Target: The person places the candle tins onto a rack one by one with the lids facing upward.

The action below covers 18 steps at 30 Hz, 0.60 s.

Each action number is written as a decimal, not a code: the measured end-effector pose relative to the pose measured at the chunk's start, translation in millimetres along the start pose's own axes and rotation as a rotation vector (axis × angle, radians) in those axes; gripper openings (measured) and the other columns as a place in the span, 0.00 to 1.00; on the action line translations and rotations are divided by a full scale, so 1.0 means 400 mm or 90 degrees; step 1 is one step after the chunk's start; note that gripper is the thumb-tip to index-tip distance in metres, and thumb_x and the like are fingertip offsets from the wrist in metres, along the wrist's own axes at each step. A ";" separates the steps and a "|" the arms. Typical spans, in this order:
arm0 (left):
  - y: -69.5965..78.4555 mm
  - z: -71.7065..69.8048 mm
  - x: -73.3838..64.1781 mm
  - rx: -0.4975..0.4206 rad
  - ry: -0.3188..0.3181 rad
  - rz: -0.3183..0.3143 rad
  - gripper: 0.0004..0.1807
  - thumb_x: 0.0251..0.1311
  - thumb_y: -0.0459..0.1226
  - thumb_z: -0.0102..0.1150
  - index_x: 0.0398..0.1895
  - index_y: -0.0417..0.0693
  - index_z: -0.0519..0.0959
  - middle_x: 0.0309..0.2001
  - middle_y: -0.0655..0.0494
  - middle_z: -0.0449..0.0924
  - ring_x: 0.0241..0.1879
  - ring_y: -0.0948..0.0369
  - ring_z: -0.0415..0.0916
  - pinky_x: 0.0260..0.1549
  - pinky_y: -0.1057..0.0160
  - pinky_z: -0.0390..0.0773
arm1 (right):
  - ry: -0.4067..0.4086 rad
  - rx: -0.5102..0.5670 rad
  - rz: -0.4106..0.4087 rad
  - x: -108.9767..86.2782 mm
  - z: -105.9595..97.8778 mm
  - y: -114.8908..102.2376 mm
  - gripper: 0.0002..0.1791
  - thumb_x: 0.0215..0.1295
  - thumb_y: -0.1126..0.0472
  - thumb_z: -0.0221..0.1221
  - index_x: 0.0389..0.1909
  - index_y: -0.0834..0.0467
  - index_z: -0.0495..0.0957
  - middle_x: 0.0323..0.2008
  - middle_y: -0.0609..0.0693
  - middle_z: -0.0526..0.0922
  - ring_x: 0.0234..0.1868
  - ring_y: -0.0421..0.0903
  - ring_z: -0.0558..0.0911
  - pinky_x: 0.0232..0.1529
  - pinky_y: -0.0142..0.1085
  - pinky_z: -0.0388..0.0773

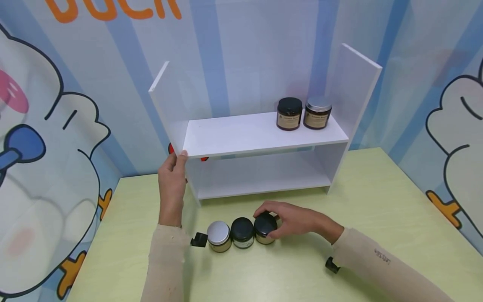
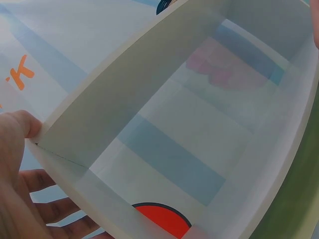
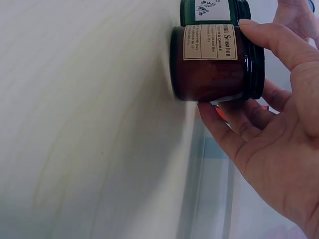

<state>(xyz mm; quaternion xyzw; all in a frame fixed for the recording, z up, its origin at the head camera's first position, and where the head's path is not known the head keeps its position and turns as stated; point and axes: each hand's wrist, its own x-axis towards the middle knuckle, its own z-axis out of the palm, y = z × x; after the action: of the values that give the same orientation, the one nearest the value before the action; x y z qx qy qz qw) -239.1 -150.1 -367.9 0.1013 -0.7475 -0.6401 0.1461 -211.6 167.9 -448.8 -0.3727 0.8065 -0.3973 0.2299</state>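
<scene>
Head view: the white shelf (image 1: 230, 134) bears two jars (image 1: 289, 121) (image 1: 317, 120) at right.

A pale counter (image 1: 286, 272) under a white shelf (image 1: 234, 133)
The counter, yellow-green with faint wood grain, bears the two-tier shelf towards its back and, in front, side by side from the left, a silver-lidded jar (image 1: 219, 235), a white-labelled jar (image 1: 242, 230) and a brown jar (image 1: 265, 223); the shelf's upper board carries, at the right, a black-lidded jar (image 1: 289, 114) just beside another silver-lidded jar (image 1: 317, 114)
</scene>
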 end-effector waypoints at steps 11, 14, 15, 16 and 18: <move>0.000 0.000 -0.001 0.000 0.003 0.000 0.35 0.68 0.64 0.53 0.72 0.59 0.72 0.68 0.59 0.73 0.62 0.53 0.67 0.52 0.51 0.70 | 0.008 0.082 0.000 -0.005 0.007 0.022 0.34 0.61 0.58 0.71 0.67 0.57 0.71 0.60 0.44 0.75 0.58 0.44 0.77 0.62 0.45 0.74; -0.001 0.000 -0.001 -0.001 0.003 0.002 0.35 0.68 0.64 0.53 0.72 0.60 0.72 0.68 0.59 0.73 0.62 0.54 0.67 0.52 0.51 0.70 | 0.006 0.097 0.003 -0.007 0.007 0.026 0.34 0.61 0.58 0.71 0.67 0.55 0.71 0.60 0.43 0.75 0.58 0.44 0.77 0.62 0.46 0.73; -0.001 0.000 -0.001 -0.001 0.002 0.003 0.35 0.68 0.64 0.53 0.72 0.60 0.72 0.68 0.59 0.73 0.61 0.55 0.67 0.52 0.51 0.70 | 0.006 0.102 0.002 -0.007 0.007 0.027 0.34 0.61 0.58 0.71 0.67 0.55 0.71 0.60 0.43 0.75 0.58 0.44 0.77 0.62 0.47 0.73; -0.002 0.001 0.000 -0.002 0.002 0.005 0.35 0.68 0.64 0.53 0.72 0.60 0.72 0.68 0.59 0.73 0.61 0.55 0.67 0.52 0.51 0.70 | 0.006 0.108 0.001 -0.007 0.007 0.028 0.33 0.61 0.58 0.71 0.66 0.54 0.71 0.60 0.43 0.75 0.58 0.44 0.77 0.62 0.47 0.73; -0.003 0.001 0.000 -0.003 0.002 0.007 0.35 0.68 0.64 0.53 0.72 0.60 0.72 0.67 0.59 0.73 0.60 0.56 0.68 0.52 0.51 0.70 | 0.006 0.116 0.001 -0.008 0.008 0.031 0.33 0.61 0.58 0.71 0.66 0.52 0.71 0.60 0.43 0.75 0.58 0.45 0.77 0.63 0.47 0.72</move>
<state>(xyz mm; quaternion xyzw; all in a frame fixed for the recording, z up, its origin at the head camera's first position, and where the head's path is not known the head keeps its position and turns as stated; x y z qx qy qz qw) -239.3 -149.9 -369.2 0.0978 -0.7464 -0.6408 0.1507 -212.8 173.9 -460.3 -0.3478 0.7684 -0.4706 0.2590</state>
